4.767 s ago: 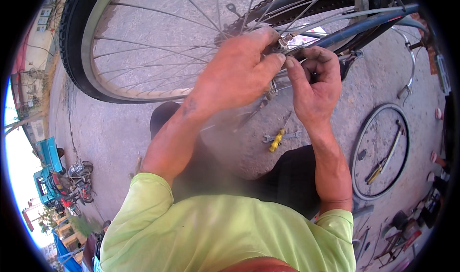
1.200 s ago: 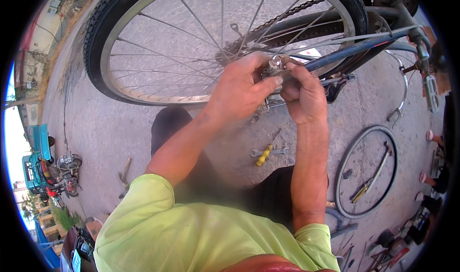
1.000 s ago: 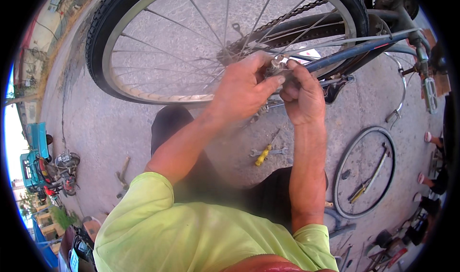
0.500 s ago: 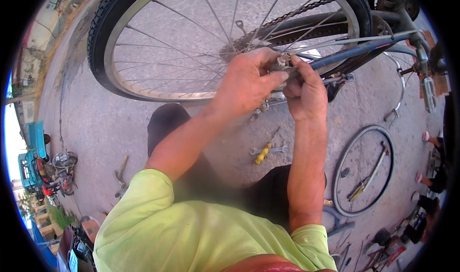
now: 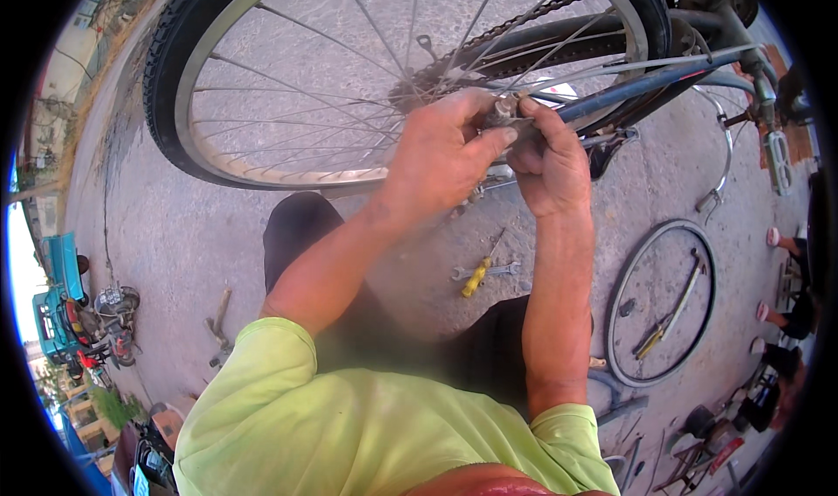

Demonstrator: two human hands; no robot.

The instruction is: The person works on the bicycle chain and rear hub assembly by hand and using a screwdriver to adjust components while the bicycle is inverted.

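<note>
My left hand (image 5: 441, 155) is closed, thumb and fingers gripping a small metal fitting (image 5: 507, 110) beside the rear wheel of a bicycle. My right hand (image 5: 550, 160) pinches the same fitting from the right, thumb up near its top and the other fingers curled underneath. The wheel's black tyre (image 5: 164, 112) and spokes stretch behind my hands, with the chain (image 5: 532, 16) and blue frame tube (image 5: 611, 94) to the upper right. My fingers partly hide the fitting.
Below the bicycle lie a yellow screwdriver (image 5: 476, 278) and a double-ended wrench (image 5: 504, 270). A grey wheel rim (image 5: 618, 295) encircles a long tool (image 5: 672, 317). People's legs (image 5: 786, 321) and tools line the right. A teal vehicle (image 5: 59, 260) and motorcycles (image 5: 118, 321) stand left.
Since the earliest frame, my right hand has curled in closer on the fitting and the view has shifted. In the last second both hands have moved only slightly.
</note>
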